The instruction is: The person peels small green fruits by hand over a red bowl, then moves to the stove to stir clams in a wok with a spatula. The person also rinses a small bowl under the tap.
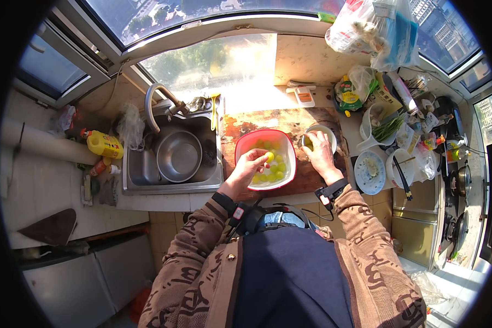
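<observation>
My left hand (249, 166) holds a green grape (269, 156) between thumb and fingers, over a square red-rimmed basin (292, 174). In the basin lie several more green grapes (279, 167), in what looks like water. To the right, my right hand (320, 151) reaches into a small light bowl (332, 139), its fingers bent down over the near left part. Something greenish shows at its fingertips, but I cannot tell whether it is gripped. Basin and bowl both stand on a worn wooden board (246, 119).
Left of the board, a steel sink (172, 189) with a faucet (151, 107) holds a metal basin (179, 156). To the right stand a blue-rimmed plate (370, 190), a white bowl (402, 156) with chopsticks (402, 179) and a white colander (367, 131) with green stalks. A yellow bottle (104, 144) lies beyond the sink.
</observation>
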Demonstrator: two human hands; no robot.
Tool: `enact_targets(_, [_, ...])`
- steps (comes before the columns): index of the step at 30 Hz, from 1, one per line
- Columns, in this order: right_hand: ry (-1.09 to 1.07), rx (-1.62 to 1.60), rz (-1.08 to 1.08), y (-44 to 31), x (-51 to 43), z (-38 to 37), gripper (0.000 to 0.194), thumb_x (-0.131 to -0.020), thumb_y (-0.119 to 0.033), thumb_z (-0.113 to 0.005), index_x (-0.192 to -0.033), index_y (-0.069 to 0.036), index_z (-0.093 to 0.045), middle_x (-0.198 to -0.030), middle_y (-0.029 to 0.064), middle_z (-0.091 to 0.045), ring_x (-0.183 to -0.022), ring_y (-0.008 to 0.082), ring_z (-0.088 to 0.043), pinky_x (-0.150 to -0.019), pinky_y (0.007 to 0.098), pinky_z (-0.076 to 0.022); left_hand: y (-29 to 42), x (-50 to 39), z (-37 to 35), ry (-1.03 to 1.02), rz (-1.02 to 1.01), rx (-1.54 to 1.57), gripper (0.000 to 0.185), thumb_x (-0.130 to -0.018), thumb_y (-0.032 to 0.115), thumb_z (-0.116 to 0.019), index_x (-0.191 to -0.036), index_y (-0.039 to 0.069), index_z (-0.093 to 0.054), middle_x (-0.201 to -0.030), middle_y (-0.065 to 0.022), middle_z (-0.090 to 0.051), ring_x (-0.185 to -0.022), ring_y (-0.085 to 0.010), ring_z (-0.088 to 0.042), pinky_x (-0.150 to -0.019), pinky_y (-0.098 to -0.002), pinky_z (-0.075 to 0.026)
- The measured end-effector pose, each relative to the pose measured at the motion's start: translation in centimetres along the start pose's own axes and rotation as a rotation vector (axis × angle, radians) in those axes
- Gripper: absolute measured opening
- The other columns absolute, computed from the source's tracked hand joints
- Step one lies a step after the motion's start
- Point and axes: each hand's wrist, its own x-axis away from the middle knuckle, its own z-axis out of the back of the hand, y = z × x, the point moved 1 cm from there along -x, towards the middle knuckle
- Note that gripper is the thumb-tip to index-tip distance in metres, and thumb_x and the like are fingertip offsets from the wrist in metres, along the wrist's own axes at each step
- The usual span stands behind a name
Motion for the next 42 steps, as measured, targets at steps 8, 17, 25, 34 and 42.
enact_targets(8, [-0.259,-0.656,0.045,-7.2,1.6,-4.3,0.034,-0.085,0.003,-0.074,-0.118,-0.005,-0.069,-0.107,0.0065,-0.059,-0.091,0.0171,-0.068,-0.083,0.0294,-0.0566,1.5,0.7,-1.3,-0.04,-0.004,-0.151,0.021,-0.102,0.028,-0.067,-0.107,0.008,-0.065,-0.088,0.002,-0.063,-0.072,-0.0051,-0.056,-0.066,-0.0189,-0.043])
enact_targets(17, [-0.523,-1.597,-0.559,-5.6,1.9,-3.9,0.034,-0.097,-0.008,-0.07,-0.13,-0.001,-0.064,-0.116,0.0073,-0.07,-0.101,0.0174,-0.07,-0.092,0.0299,-0.0591,2.5,2.1,-0.8,-0.108,0.05,0.292,0.02,-0.102,0.019,-0.067,-0.115,0.005,-0.062,-0.093,-0.0024,-0.066,-0.078,-0.0094,-0.062,-0.073,-0.0233,-0.052])
enact_targets(25, [-0.566,-1.651,-0.594,-5.8,2.5,-4.8,0.025,-0.103,-0.014,-0.063,-0.125,-0.003,-0.058,-0.108,0.007,-0.069,-0.091,0.0158,-0.07,-0.085,0.0287,-0.0612,4.5,2.8,-2.8,-0.138,-0.21,-0.174,0.027,-0.105,0.02,-0.063,-0.126,0.004,-0.067,-0.084,0.0049,-0.059,-0.071,-0.0026,-0.049,-0.063,-0.0197,-0.042])
enact_targets(34, [-0.623,-1.628,-0.627,-6.0,3.1,-5.0,0.026,-0.105,-0.022,-0.062,-0.122,-0.003,-0.06,-0.102,0.005,-0.069,-0.089,0.014,-0.07,-0.084,0.0288,-0.0607,4.3,3.1,-1.9,-0.126,-0.067,-0.156,0.033,-0.106,0.022,-0.061,-0.133,0.003,-0.067,-0.079,0.0064,-0.057,-0.066,-0.0024,-0.045,-0.06,-0.0183,-0.039])
enact_targets(42, [-0.511,-1.59,-0.545,-7.1,3.5,-4.5,0.03,-0.102,-0.019,-0.067,-0.126,-0.004,-0.058,-0.1,0.0039,-0.068,-0.088,0.0109,-0.069,-0.083,0.026,-0.0587,4.2,3.6,-2.0,-0.165,-0.024,0.126,0.031,-0.106,0.022,-0.061,-0.13,0.004,-0.066,-0.082,0.0061,-0.056,-0.068,-0.0023,-0.046,-0.059,-0.0194,-0.037])
